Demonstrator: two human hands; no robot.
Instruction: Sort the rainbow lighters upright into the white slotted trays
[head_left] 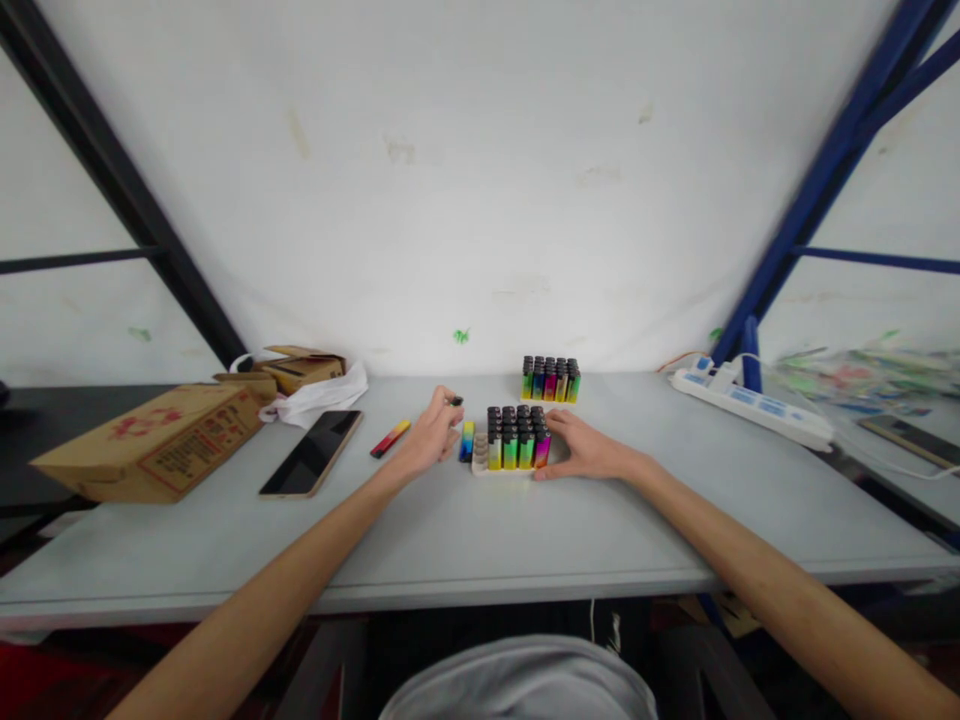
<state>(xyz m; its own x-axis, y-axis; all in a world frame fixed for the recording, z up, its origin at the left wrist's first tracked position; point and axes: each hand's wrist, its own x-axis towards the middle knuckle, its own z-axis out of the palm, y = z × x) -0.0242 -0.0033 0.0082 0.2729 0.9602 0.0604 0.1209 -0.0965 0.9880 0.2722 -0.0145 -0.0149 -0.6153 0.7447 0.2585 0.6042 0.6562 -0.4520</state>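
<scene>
My left hand (434,432) is closed on a lighter (455,401), whose black top shows at the fingertips; its body is hidden. Just right of that hand, a blue and yellow lighter (467,441) lies on the table. Beside it is a white tray (481,467) with upright multicoloured lighters (518,440) in rows; bare slots show at its left end. My right hand (574,447) holds the right side of this tray, thumb at the front corner. A red and yellow lighter (391,438) lies to the left of my left hand.
Behind the tray stands another block of lighters (551,380) near the wall. On the left are a phone (312,454), a cardboard box (154,440), a smaller open box (302,370) and a white plastic bag (324,397). A white power strip (750,407) lies at the right.
</scene>
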